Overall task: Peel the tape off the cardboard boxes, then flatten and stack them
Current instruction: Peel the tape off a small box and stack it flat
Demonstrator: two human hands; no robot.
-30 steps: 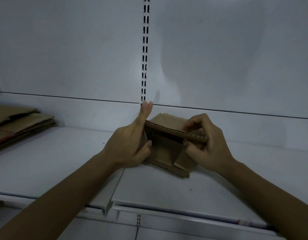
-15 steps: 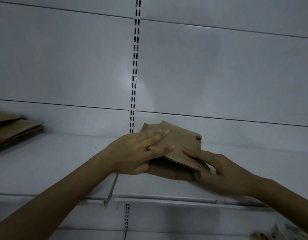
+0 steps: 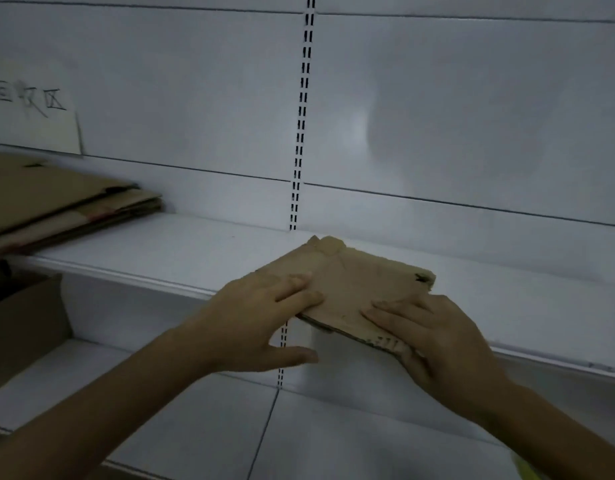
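Note:
A small brown cardboard box (image 3: 354, 285), pressed flat, is held level just in front of the white shelf's edge. My left hand (image 3: 264, 317) grips its left edge, fingers on top and thumb below. My right hand (image 3: 434, 337) grips its near right corner, fingers spread on the top face. A stack of flattened cardboard boxes (image 3: 60, 202) lies on the same shelf at the far left.
The white metal shelf (image 3: 181, 247) runs across the view, with a slotted upright (image 3: 300, 116) on the back panel. A paper sign (image 3: 32, 112) with handwriting hangs at the upper left. An open cardboard box (image 3: 18, 317) stands on the lower shelf (image 3: 195, 427) at left.
The small box went from open to pressed flat between my hands. I have lifted it off the shelf toward me, and the view has swung left, showing more of the stack and the sign.

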